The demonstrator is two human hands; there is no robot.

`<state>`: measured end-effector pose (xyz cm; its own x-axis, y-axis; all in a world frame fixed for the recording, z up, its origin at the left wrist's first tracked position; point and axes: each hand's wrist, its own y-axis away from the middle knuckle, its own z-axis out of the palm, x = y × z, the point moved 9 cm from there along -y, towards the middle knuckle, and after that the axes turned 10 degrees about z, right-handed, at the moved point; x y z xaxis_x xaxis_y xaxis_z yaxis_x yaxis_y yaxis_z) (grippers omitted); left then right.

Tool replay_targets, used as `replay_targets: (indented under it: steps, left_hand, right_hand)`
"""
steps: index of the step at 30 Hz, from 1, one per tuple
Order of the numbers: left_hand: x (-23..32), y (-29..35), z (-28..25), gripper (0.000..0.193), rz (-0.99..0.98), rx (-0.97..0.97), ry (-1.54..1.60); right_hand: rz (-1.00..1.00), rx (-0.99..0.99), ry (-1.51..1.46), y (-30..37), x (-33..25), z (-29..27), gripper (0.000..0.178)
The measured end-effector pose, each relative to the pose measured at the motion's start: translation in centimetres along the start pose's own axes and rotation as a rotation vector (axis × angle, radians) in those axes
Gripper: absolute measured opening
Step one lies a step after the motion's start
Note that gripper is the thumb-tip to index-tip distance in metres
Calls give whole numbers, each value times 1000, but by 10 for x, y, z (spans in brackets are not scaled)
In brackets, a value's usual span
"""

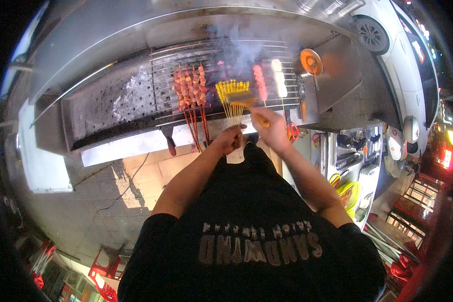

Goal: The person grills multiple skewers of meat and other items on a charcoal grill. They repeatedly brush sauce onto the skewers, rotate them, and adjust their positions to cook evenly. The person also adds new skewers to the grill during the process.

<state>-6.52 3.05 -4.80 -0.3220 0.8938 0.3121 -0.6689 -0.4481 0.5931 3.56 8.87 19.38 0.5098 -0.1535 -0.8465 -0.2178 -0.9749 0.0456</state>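
My left hand (230,140) is closed round the lower ends of a fanned bundle of thin skewers. Their yellow food pieces (227,87) lie over the grill rack (161,83), with smoke rising behind. In my right hand (271,132) is a basting brush (243,98), its flat head at the yellow pieces; motion blurs it slightly. Left of these, several meat skewers (190,89) rest on the rack, their sticks pointing toward me. On the right lie a pink skewer (259,83) and a skewer of white pieces (279,78).
An orange bowl (311,61) with a utensil stands right of the rack, near a wooden-handled tool (303,106). Red-handled scissors (293,132) are at the front edge. A dark handle (169,142) juts out left of my arm. White trays (348,151) stand at lower right.
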Motion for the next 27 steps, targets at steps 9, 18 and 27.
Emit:
replay_targets:
  steps: [9, 18, 27]
  left_hand:
    - [1, -9, -7, 24, 56, -34, -61]
    - [23, 3, 7, 25, 291, -89, -385]
    - [20, 2, 8, 22, 233, -86, -323]
  right_hand:
    - [466, -501, -70, -142, 3, -5, 23]
    - [384, -832, 294, -183, -27, 65, 29]
    - [325, -722, 308, -167, -47, 72, 25]
